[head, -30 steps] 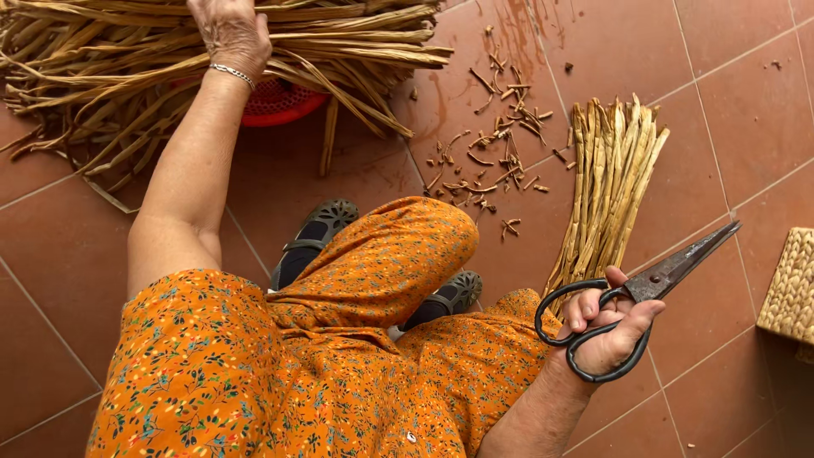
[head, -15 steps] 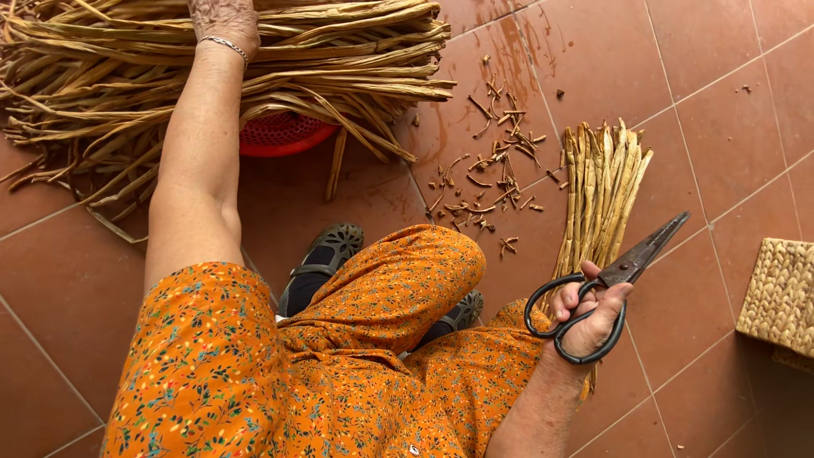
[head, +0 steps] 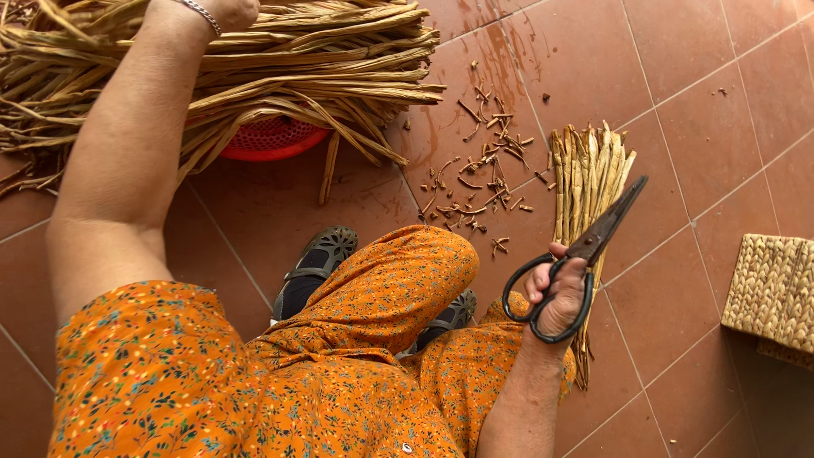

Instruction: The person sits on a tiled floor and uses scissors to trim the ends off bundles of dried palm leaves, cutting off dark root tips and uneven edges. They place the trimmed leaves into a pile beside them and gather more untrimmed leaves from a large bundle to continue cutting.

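My right hand (head: 555, 293) grips a pair of black scissors (head: 585, 250) by the handles, blades closed and pointing up to the right, above a neat bundle of cut dried stalks (head: 585, 182) lying on the floor. My left hand (head: 222, 10) reaches far up to the top edge, resting on a large pile of long dried stalks (head: 280, 64); its fingers are partly cut off by the frame. A bracelet sits on that wrist. My knees in orange flowered cloth (head: 381, 297) are below.
A red plastic basket (head: 270, 138) sits under the big pile. Short cut scraps (head: 479, 170) litter the terracotta floor tiles (head: 704, 127). A woven straw piece (head: 773, 293) lies at the right edge. Dark sandals (head: 318, 259) are on my feet.
The view has shifted, so the pile and bundle sit lower. My left hand stays reaching on the big pile; my right hand has drawn the scissors left and slightly closer to my knee.
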Demonstrator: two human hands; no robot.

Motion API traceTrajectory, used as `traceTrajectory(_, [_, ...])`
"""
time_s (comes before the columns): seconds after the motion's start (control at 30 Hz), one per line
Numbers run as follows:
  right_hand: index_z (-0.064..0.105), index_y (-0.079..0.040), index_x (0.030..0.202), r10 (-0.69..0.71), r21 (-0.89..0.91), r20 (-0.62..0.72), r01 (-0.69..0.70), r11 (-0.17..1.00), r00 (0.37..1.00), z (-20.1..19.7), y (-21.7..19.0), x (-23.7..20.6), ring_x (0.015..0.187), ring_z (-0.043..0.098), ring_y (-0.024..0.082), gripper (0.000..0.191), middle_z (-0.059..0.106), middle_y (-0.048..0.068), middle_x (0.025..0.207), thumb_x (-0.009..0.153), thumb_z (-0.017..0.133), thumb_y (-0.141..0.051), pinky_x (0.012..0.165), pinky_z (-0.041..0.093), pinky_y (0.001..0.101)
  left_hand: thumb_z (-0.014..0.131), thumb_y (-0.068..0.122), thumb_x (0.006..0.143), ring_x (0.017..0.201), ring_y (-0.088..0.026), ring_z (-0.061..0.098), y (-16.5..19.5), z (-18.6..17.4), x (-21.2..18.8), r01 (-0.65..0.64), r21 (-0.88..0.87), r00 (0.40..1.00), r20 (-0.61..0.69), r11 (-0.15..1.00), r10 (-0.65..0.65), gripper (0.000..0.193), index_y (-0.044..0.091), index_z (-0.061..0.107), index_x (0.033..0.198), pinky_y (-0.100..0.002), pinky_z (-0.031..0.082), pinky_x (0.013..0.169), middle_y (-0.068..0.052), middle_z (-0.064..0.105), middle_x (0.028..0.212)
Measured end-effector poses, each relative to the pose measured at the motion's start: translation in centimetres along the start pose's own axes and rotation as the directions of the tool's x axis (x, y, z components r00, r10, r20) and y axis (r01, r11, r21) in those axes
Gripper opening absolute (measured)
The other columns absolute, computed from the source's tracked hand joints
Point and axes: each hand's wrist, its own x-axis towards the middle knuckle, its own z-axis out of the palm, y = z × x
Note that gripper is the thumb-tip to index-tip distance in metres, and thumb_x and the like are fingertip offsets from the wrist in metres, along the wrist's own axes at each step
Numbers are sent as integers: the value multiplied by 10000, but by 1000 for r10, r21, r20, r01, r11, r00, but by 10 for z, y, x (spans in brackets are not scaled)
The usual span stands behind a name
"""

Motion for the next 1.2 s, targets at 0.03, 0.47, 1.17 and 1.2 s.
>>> traceTrajectory(0.03, [591,6,1210,-24,-26,7,25,999,1000,3,2,1,606,476,76,480,499,0,732,1032,662,-434,499,369,206,513,266,1160,515,-184,567,6,-6,-1,33,-86,999,44,996,-30,402,4,722,939,-345,516,449,-101,634,651])
traceTrajectory(0.47, [547,-13,1265,-56,12,97,55,998,994,50,38,24,655,632,127,511,762,149,938,1043,554,-474,609,536,260,729,258,1040,643,-303,686,239,-22,-101,-560,-496,746,-650,663,144,184,81,693,1006,-438,552,596,-131,672,712])
traceTrajectory(1.17, [614,-87,1208,-472,-385,114,477,790,874,32,33,18,739,677,116,292,713,28,914,930,677,-25,622,604,286,464,706,928,1120,-290,754,385,-36,-74,533,-762,583,16,-367,813,878,26,449,1483,-487,580,967,-168,786,1161])
traceTrajectory(1.2, [623,-88,1219,-424,-430,147,444,786,893,33,33,12,690,666,107,295,713,22,860,936,695,-45,591,567,279,525,614,944,1061,-310,752,392,-42,-69,478,-763,661,-13,-434,751,769,19,450,1427,-498,605,930,-183,767,1142])
